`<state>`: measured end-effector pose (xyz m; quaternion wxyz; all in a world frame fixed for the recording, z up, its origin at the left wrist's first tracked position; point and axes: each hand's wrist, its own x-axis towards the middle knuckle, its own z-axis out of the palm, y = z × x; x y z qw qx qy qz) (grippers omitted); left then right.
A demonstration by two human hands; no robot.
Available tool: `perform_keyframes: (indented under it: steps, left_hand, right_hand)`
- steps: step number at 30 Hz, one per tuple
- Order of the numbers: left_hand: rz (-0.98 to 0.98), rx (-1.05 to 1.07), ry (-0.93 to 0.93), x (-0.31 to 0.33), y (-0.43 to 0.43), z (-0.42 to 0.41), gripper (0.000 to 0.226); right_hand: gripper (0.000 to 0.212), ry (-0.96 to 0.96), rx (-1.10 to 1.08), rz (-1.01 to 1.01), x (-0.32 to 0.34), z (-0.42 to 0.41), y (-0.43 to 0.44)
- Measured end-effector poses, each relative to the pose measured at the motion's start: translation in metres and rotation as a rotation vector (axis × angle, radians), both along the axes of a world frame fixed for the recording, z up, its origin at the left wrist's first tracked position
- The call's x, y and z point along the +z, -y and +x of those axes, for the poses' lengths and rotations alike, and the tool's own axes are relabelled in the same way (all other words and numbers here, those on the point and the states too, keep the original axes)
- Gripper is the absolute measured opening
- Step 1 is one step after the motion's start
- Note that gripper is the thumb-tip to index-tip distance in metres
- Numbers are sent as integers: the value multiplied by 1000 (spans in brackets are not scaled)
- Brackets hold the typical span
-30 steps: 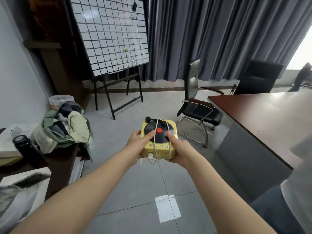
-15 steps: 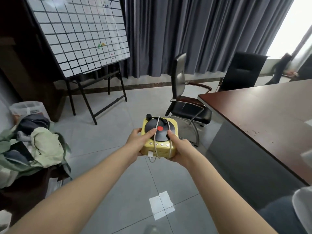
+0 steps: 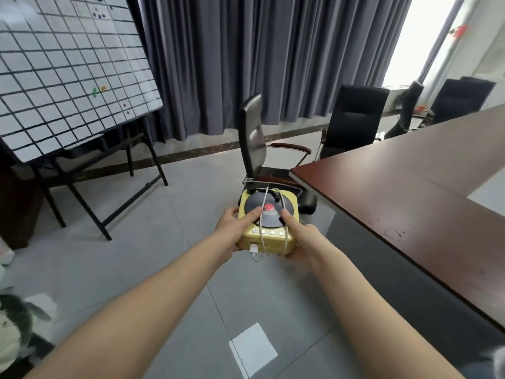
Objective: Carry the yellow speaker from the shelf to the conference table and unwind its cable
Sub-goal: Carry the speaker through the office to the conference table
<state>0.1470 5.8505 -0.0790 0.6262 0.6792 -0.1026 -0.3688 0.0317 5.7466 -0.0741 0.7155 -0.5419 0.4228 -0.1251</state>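
I hold the yellow speaker point(image 3: 270, 242) out in front of me with both arms stretched, over the grey tile floor point(image 3: 153, 258) and not on anything. My left grip point(image 3: 232, 228) is closed round its 9 o'clock side, thumb laid flat on the black disc point(image 3: 252, 203) on top, the other fingers wrapped round the side and out of sight beneath. My right grip point(image 3: 303, 239) clasps the 3 o'clock side the same way, thumb on the disc's rim, fingers curled under the lower corner. The white cable point(image 3: 263, 214) is wound round the body from front to back in two strands that cross the disc on either side of the red centre point(image 3: 269, 206) and run down over the row of small buttons on the front face. Its white plug point(image 3: 254, 248) sits at the bottom edge at 6 o'clock, with a short loop hanging just below. The dark brown tabletop point(image 3: 410, 192) lies at 3 o'clock from the speaker, its near corner close by but apart from it. At 12 o'clock, just beyond the speaker, stands a black office chair point(image 3: 252, 143) with wooden armrests; a second black chair point(image 3: 352, 119) is at 1 o'clock by the tabletop's far end. A gridded whiteboard point(image 3: 68, 69) on an easel leans at 10 o'clock, and grey curtains point(image 3: 259, 58) hang behind. A pale square patch point(image 3: 252, 348) marks the floor at 6 o'clock.
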Motion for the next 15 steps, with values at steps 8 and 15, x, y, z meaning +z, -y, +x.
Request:
perform_keyframes:
  steps: [8, 15]
  left_hand:
    - [-29, -115, 4, 2, 85, 22, 67]
    - [-29, -271, 14, -5, 183, 44, 56]
  right_hand:
    - [80, 7, -143, 19, 4, 13, 66]
    - [61, 30, -325, 15, 0, 21, 139]
